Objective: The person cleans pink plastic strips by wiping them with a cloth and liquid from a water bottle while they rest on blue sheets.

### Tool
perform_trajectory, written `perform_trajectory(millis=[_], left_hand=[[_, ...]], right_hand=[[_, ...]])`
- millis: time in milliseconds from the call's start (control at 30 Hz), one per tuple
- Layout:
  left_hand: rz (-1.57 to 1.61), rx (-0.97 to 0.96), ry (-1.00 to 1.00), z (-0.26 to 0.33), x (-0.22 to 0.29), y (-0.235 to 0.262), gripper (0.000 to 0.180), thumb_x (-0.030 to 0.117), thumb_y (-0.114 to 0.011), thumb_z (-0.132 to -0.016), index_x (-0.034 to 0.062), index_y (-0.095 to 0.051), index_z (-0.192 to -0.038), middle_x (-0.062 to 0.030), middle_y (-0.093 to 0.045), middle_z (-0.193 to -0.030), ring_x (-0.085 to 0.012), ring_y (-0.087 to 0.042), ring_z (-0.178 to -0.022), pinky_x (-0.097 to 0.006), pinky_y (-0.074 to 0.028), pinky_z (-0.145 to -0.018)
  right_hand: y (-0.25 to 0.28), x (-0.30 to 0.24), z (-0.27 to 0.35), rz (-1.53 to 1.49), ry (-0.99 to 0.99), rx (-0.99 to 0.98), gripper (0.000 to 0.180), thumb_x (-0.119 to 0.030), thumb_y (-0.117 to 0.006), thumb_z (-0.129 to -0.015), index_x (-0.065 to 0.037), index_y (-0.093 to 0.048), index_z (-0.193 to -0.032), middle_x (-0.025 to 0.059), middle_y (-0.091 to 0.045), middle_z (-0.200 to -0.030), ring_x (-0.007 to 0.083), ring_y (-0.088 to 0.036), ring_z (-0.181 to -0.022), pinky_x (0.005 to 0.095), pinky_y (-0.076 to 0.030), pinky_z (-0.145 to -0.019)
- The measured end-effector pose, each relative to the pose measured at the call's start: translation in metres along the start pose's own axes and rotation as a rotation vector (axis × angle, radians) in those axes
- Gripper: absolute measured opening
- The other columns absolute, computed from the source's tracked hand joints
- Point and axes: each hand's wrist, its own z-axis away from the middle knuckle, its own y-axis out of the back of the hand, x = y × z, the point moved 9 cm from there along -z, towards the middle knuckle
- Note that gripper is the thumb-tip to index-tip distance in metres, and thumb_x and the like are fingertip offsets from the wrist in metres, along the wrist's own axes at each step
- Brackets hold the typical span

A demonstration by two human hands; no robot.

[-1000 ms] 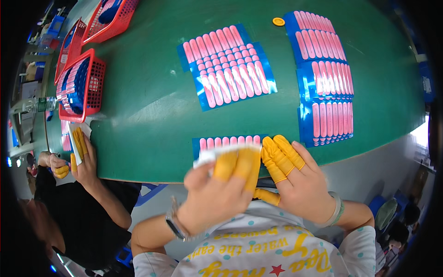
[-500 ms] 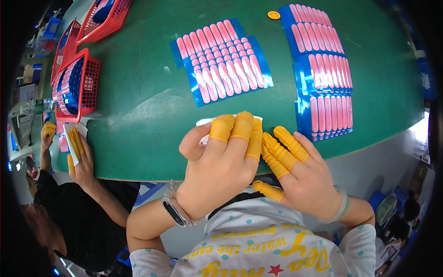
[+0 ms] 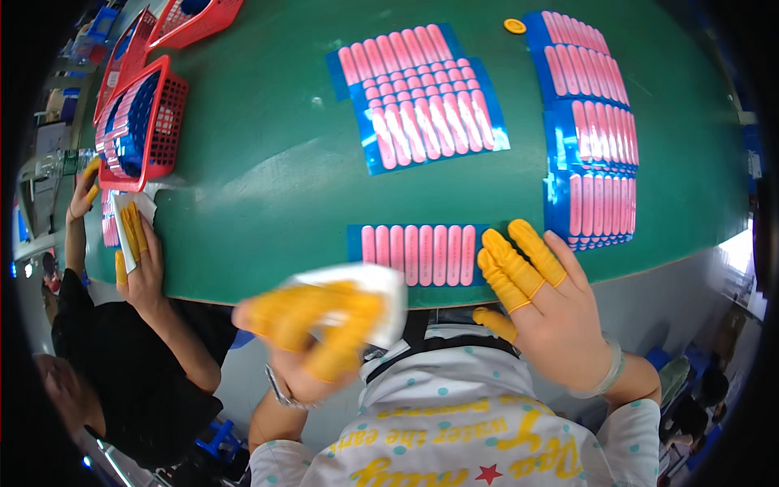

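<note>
In front of me at the table's near edge lies a blue sheet [image 3: 418, 256] with a row of pink rounded strips. My right hand [image 3: 542, 304], in yellow finger cots, rests on its right end with the fingers stretched out and holding nothing. Smeared by motion, my left hand [image 3: 312, 333] grips a folded white cloth [image 3: 391, 296] over the table edge, left of the sheet. The cloth overlaps the sheet's lower left corner in view. Yellow cots cover several of the left fingers too.
Beyond lie overlapping pink-striped sheets [image 3: 430, 97]; more are laid in a column [image 3: 600, 134] at the right, near a yellow disc [image 3: 514, 27]. Red baskets [image 3: 166, 122] stand at the left, one holding sheets. A co-worker's hand [image 3: 144, 272] there holds a white cloth.
My left hand has swung left and toward me with the cloth, off the sheet, whose pink strips now show. My right hand stays in nearly the same place. The view has shifted slightly.
</note>
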Motion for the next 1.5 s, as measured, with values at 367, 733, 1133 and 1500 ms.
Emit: perform_trajectory(millis=[367,733,1133,1500], left_hand=[[0.245,0.774,0.496,0.047,-0.095,0.013,0.027,-0.005,-0.058,-0.092,-0.005,-0.065,-0.119,-0.0195,-0.06,-0.125,-0.0301,-0.062,-0.111,-0.039,-0.047,-0.099],[0.106,0.663,0.475,0.048,-0.087,0.018,0.022,0.002,-0.054,-0.093,-0.0025,-0.067,-0.111,-0.0185,-0.06,-0.114,-0.0321,-0.059,-0.102,-0.042,-0.048,-0.092],[0.084,0.647,0.375,0.025,-0.072,0.017,0.021,-0.001,-0.063,-0.086,0.0001,-0.068,-0.106,-0.0128,-0.065,-0.109,-0.0293,-0.058,-0.098,-0.039,-0.044,-0.09],[0.055,0.588,0.357,0.023,-0.066,0.02,0.019,0.0,-0.06,-0.091,-0.0002,-0.069,-0.108,-0.0135,-0.065,-0.112,-0.0288,-0.058,-0.1,-0.038,-0.044,-0.091]], right_hand=[[0.001,-0.001,-0.018,0.014,-0.001,-0.071,0.055,-0.033,-0.077,-0.077,-0.002,-0.067,-0.122,0.0114,-0.063,-0.132,0.0332,-0.054,-0.131,0.0582,-0.032,-0.113],[0.002,-0.025,0.019,0.105,0.3,0.087,0.038,-0.018,-0.064,-0.082,-0.021,-0.071,-0.119,-0.0064,-0.066,-0.125,0.0087,-0.059,-0.098,0.0301,-0.035,-0.081],[0.082,0.033,0.022,0.257,0.212,0.394,0.029,-0.012,-0.071,-0.076,-0.012,-0.074,-0.105,0.0043,-0.072,-0.111,0.023,-0.067,-0.104,0.0363,-0.047,-0.086],[0.081,0.143,0.042,0.109,-0.327,0.415,0.034,0.009,-0.06,-0.085,-0.005,-0.071,-0.114,0.0111,-0.066,-0.124,0.0331,-0.06,-0.115,0.039,-0.049,-0.095]])
